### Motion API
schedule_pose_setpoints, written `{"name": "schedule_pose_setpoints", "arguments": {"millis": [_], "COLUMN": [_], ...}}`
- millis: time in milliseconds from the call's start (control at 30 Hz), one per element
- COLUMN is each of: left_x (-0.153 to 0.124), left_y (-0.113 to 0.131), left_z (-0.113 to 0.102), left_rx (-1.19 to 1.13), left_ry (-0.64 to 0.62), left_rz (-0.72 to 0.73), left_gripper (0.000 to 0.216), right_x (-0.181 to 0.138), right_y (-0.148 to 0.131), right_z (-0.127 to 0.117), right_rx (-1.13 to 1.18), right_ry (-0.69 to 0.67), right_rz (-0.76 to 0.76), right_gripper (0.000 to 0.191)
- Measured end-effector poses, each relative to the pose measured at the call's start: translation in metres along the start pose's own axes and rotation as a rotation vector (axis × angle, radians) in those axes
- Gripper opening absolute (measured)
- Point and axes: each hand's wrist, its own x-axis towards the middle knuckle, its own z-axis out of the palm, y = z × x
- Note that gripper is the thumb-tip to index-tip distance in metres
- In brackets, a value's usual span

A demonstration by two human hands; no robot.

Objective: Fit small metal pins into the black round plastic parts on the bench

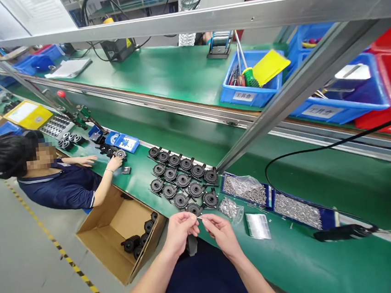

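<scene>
My left hand (180,231) and my right hand (220,233) meet close together over the near edge of the green table (296,256). Between their fingertips is pinched a thin metal pin (199,218); a dark part shows below my left hand, mostly hidden. Just beyond them lie several black round parts (183,181) in rows on the table. To the right sit small clear bags of metal pins (232,209) and two blue trays of pins (296,210).
A cardboard box (121,236) with black parts stands on the floor at my left. A co-worker (56,178) sits further left, hands on parts. A black electric screwdriver (344,232) lies at right with its cable. Blue tool bin (250,88) behind the conveyor rail.
</scene>
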Motion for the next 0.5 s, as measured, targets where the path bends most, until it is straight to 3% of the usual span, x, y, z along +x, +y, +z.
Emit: {"name": "schedule_pose_setpoints", "arguments": {"millis": [233, 500], "left_x": [-0.008, -0.012], "left_y": [0.007, 0.006], "left_z": [-0.014, -0.022], "left_rx": [0.022, -0.050], "left_ry": [0.004, 0.049], "left_rz": [-0.058, 0.011], "left_gripper": [0.029, 0.028], "right_x": [0.008, 0.018], "right_y": [0.004, 0.003], "right_z": [0.007, 0.016], "right_rx": [-0.052, -0.092], "right_ry": [-0.077, -0.141], "right_rz": [-0.054, -0.094], "right_gripper": [0.028, 0.024]}}
